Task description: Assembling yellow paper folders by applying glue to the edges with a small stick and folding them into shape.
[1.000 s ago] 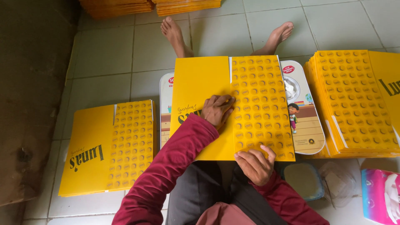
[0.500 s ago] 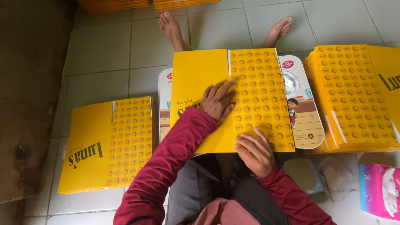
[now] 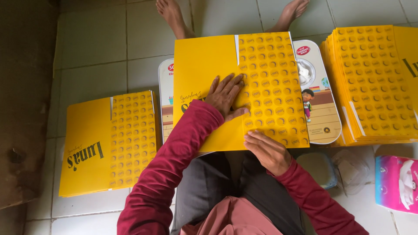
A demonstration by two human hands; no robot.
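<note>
A flat yellow card sheet [image 3: 217, 74] lies across a printed tray [image 3: 318, 95] in front of the seated person. Its left part is plain and smooth with dark script; its right part is covered in rows of small round printed marks, with a thin white strip at the seam between the two.

The left hand [image 3: 226, 95] lies palm-down on the sheet, fingers [image 3: 233, 82] spread apart and flat, their tips reaching onto the dotted part just past the seam. It grips nothing, only presses. The right hand [image 3: 267, 150] rests at the sheet's near edge below the dotted part, fingers together and curled slightly, tips touching the card; whether it pinches the edge cannot be told.

Well left of the left fingers, a folded yellow piece [image 3: 109, 143] of the same card lies on the pale glazed tile floor [image 3: 96, 48]. Right of the right fingers stands a thick stack [image 3: 374, 82] of like sheets, edges layered. Near the right wrist are a round blue-rimmed tub [image 3: 320, 167], a crumpled clear wrapper [image 3: 352, 167] and a pink tissue pack [image 3: 396, 182]. Beyond the fingertips, two bare feet [image 3: 174, 17] rest on the tiles.
</note>
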